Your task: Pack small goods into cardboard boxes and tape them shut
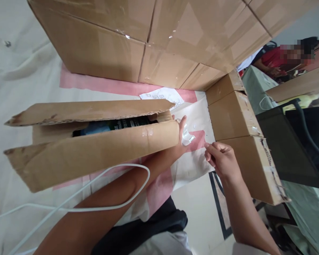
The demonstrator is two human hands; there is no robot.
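Head cam: big carton stack at back, taped, looks done. Side cartons bound R side. Open carton sits in front of stack, flaps up, unsealed, so prob. unfinished. Bare cloth btwn its R end & side cartons gives room; strip behind's narrower. R hand curled, nothing visible in it. L hand at open carton's R end, part-hidden, can't tell grip. Dark pack inside.

There are two hands, one open carton, three right-side boxes.
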